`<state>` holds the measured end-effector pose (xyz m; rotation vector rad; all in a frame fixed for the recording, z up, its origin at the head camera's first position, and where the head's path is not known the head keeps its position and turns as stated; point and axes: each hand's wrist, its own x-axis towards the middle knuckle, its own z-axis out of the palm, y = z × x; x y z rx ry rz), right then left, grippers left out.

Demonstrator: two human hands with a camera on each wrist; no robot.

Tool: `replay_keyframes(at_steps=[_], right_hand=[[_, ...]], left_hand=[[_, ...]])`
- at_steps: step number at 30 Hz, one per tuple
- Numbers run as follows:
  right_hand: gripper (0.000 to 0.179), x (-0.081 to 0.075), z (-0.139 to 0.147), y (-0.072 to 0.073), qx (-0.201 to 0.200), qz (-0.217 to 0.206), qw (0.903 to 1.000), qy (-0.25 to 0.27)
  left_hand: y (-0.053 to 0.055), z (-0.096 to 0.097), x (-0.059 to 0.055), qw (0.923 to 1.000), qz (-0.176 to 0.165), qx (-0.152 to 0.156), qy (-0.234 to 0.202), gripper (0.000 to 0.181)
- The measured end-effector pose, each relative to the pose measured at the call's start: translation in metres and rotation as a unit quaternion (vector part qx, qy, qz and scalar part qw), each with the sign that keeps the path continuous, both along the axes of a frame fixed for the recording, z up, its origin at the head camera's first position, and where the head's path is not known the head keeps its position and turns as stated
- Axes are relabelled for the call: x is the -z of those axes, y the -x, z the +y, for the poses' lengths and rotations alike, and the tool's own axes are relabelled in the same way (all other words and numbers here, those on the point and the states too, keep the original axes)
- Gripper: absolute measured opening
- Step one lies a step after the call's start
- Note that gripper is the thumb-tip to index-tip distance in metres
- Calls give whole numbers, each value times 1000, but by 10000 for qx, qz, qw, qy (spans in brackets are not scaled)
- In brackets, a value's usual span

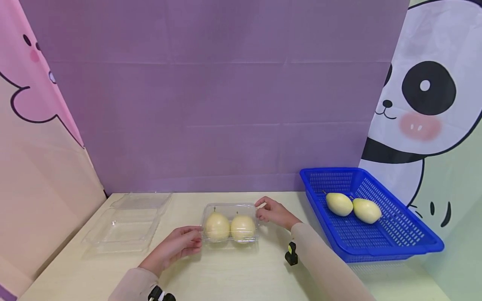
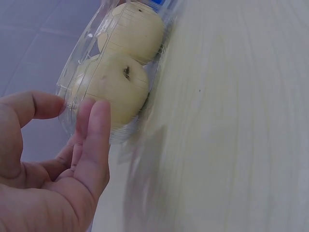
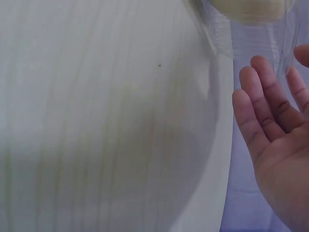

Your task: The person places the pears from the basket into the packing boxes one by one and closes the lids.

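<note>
We see two pears inside a clear box on the table; the left hand pinches the box's left end; the right hand, fingers relaxed, touches its right end, presumably to steady it from both sides.

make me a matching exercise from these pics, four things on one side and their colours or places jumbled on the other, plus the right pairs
Things
1. basket
2. clear box with two pale yellow fruits inside
3. other clear container
4. cloth backdrop

Colours and places
A. on the table, to the left of the left hand
B. purple
C. between the left hand and the right hand
D. blue

Right pairs: 1-D, 2-C, 3-A, 4-B
</note>
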<state>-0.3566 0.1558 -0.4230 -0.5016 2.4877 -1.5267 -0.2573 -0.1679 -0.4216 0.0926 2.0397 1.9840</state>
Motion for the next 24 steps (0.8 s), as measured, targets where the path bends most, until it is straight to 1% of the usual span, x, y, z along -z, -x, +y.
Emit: replay_keyframes(at_steps=[3,8,13,19,24], right_hand=[[25,-1,-1,-3,51,141,9997,-174],[29,-4,0,-9,64,305,9984,-468],[34,-4,1,-15,-39,396,9970,-661],[40,-4,3,-24,-151,517,9951,-832],[49,-6,6,-33,-302,473,9943,-902]], left_hand=[[0,0,0,10000,-1,-39,6,54],[-1,0,1,9999,83,-10,61,54],[-1,0,0,9999,89,-37,121,54],[-1,0,1,9999,62,-56,90,53],[-1,0,1,9999,74,-22,92,54]])
